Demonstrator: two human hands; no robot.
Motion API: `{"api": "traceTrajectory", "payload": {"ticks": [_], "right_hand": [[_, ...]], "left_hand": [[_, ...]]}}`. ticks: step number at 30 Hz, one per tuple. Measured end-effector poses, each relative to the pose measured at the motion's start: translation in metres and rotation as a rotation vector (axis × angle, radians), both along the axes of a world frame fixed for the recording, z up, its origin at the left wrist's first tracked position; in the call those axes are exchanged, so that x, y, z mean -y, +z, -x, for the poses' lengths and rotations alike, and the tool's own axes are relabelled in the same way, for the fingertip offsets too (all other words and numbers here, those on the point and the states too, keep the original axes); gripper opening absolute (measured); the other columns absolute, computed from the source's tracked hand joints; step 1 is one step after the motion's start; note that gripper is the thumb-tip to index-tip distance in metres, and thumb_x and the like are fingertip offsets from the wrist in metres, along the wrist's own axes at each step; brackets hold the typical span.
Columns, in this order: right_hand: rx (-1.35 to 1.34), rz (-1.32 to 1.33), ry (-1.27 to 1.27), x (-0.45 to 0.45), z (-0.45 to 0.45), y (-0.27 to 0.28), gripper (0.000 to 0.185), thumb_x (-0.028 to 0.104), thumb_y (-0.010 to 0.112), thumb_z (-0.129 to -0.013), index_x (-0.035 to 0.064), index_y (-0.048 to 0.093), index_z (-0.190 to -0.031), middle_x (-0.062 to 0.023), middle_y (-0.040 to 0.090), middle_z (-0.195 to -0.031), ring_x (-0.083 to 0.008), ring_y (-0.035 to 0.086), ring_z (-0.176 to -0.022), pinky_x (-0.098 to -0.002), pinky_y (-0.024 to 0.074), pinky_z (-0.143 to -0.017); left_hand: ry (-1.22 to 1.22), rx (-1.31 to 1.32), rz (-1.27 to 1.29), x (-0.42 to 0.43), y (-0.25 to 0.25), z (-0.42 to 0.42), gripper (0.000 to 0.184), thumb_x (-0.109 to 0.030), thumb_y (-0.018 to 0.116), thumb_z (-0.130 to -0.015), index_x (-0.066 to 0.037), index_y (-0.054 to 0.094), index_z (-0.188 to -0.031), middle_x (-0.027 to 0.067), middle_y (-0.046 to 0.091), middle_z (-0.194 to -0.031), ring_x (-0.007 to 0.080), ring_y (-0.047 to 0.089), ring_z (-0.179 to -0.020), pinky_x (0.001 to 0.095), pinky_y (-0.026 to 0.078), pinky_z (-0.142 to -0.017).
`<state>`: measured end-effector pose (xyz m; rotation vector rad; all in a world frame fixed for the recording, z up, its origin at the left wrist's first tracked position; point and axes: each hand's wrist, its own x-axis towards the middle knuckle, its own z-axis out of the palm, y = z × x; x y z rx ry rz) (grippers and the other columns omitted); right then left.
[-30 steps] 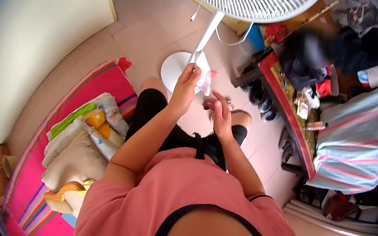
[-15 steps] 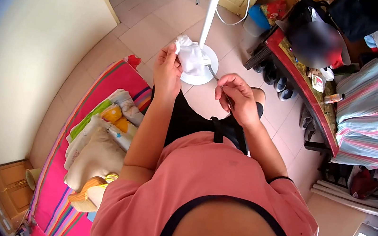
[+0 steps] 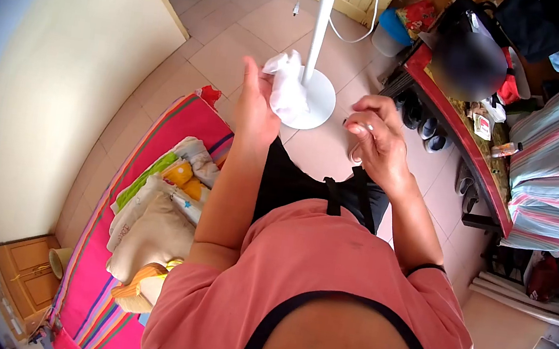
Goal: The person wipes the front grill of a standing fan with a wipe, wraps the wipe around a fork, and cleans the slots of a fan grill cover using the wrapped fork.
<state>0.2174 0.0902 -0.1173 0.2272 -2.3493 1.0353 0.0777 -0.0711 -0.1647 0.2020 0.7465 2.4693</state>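
Observation:
A small white cloth piece [image 3: 289, 91], bunched and slightly blurred, hangs at the fingers of my left hand [image 3: 258, 108]. The thumb of that hand points up, apart from the cloth, while its other fingers are partly hidden behind the fabric. To the right, my right hand [image 3: 384, 142] is held away from the cloth with its fingers curled in. A small pale spot shows at its fingers, but what it holds is too small to make out.
A white standing fan [image 3: 318, 38] rises just beyond the cloth. Folded clothes [image 3: 157, 222] lie on a pink striped bed cover [image 3: 104, 215] at left. A red-edged table [image 3: 471, 143] stands at right, with several shoes [image 3: 430, 131] below. A blue-lidded bucket [image 3: 391, 37] is behind.
The white cloth has turned and hangs more upright. My left thumb has lifted off it. My right hand has moved away to the right; the thin metal tool it held against the cloth no longer shows clearly.

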Motion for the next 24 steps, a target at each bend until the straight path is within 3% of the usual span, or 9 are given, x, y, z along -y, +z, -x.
{"api": "traceTrajectory", "payload": {"ticks": [1, 2, 4, 5, 8, 11, 14, 18, 24], "right_hand": [[-0.032, -0.023, 0.026, 0.003, 0.003, 0.005, 0.011, 0.006, 0.062, -0.087, 0.0004, 0.064, -0.096, -0.0115, 0.058, -0.075, -0.0225, 0.059, -0.071, -0.0328, 0.0465, -0.064], [0.204, 0.030, 0.008, 0.007, 0.001, 0.016, 0.011, 0.011, 0.062, -0.088, 0.0007, 0.063, -0.092, -0.0117, 0.060, -0.076, -0.0253, 0.059, -0.064, -0.0337, 0.0469, -0.059], [0.141, -0.014, -0.063, 0.010, 0.010, 0.013, 0.014, 0.014, 0.062, -0.088, 0.0013, 0.063, -0.094, -0.0118, 0.061, -0.074, -0.0264, 0.060, -0.062, -0.0343, 0.0474, -0.057], [0.075, -0.060, -0.127, 0.010, 0.017, 0.012, 0.017, 0.017, 0.061, -0.089, 0.0020, 0.063, -0.096, -0.0118, 0.062, -0.073, -0.0275, 0.061, -0.060, -0.0348, 0.0479, -0.056], [0.205, -0.044, -0.176, 0.011, 0.027, 0.032, 0.022, 0.022, 0.065, -0.087, 0.0025, 0.065, -0.097, -0.0140, 0.064, -0.072, -0.0293, 0.064, -0.064, -0.0349, 0.0492, -0.055], [0.310, -0.076, -0.158, 0.006, 0.034, 0.023, 0.024, 0.022, 0.067, -0.086, 0.0015, 0.065, -0.097, -0.0134, 0.065, -0.072, -0.0223, 0.062, -0.058, -0.0309, 0.0477, -0.055], [0.309, 0.505, -0.097, 0.003, 0.040, 0.009, 0.020, 0.017, 0.063, -0.090, -0.0020, 0.062, -0.091, -0.0035, 0.063, -0.068, -0.0046, 0.052, -0.061, -0.0231, 0.0416, -0.053], [0.406, 0.621, -0.103, 0.000, 0.036, 0.001, 0.021, 0.019, 0.063, -0.091, -0.0022, 0.059, -0.092, -0.0015, 0.060, -0.075, -0.0031, 0.050, -0.069, -0.0190, 0.0395, -0.059], [0.619, 0.627, -0.096, 0.000, 0.030, -0.004, 0.024, 0.023, 0.058, -0.094, -0.0005, 0.059, -0.091, 0.0044, 0.047, -0.064, -0.0028, 0.040, -0.058, -0.0185, 0.0310, -0.052]], "left_hand": [[-0.002, 0.001, 0.001, -0.001, 0.002, -0.004, 0.059, -0.050, 0.033, -0.098, 0.000, 0.047, -0.126, 0.0112, 0.058, -0.117, 0.0225, 0.058, -0.101, 0.0371, 0.047, -0.086], [-0.070, -0.018, 0.014, -0.004, 0.005, -0.009, 0.053, -0.043, 0.037, -0.097, 0.001, 0.046, -0.127, 0.0115, 0.058, -0.118, 0.0225, 0.058, -0.103, 0.0369, 0.047, -0.088], [-0.188, -0.085, 0.002, -0.004, 0.011, -0.019, 0.046, -0.017, 0.049, -0.086, 0.003, 0.047, -0.127, 0.0135, 0.057, -0.120, 0.0227, 0.057, -0.108, 0.0363, 0.045, -0.092], [-0.192, -0.087, 0.002, -0.004, 0.011, -0.019, 0.046, -0.017, 0.049, -0.086, 0.003, 0.047, -0.127, 0.0135, 0.057, -0.120, 0.0227, 0.057, -0.108, 0.0363, 0.045, -0.092], [-0.445, -0.248, 0.154, 0.000, 0.004, -0.017, 0.044, -0.003, 0.060, -0.078, 0.001, 0.052, -0.121, 0.0079, 0.060, -0.105, 0.0146, 0.058, -0.093, 0.0275, 0.045, -0.079], [-0.371, -0.397, 0.383, 0.005, 0.013, -0.017, 0.037, -0.006, 0.061, -0.081, 0.002, 0.055, -0.116, 0.0067, 0.060, -0.101, 0.0121, 0.057, -0.089, 0.0274, 0.045, -0.078], [-0.154, -0.495, 0.536, 0.005, 0.018, -0.016, 0.031, -0.010, 0.065, -0.082, 0.002, 0.057, -0.110, 0.0068, 0.060, -0.100, 0.0109, 0.056, -0.087, 0.0257, 0.044, -0.078], [-0.233, -0.275, 0.500, 0.011, -0.022, -0.006, 0.029, -0.014, 0.068, -0.084, 0.002, 0.057, -0.106, 0.0066, 0.060, -0.099, 0.0114, 0.056, -0.089, 0.0246, 0.043, -0.082], [0.219, -0.216, 0.235, 0.004, 0.003, -0.011, 0.021, -0.012, 0.060, -0.091, 0.002, 0.059, -0.106, 0.0038, 0.059, -0.095, 0.0095, 0.054, -0.087, 0.0234, 0.042, -0.080]]}}
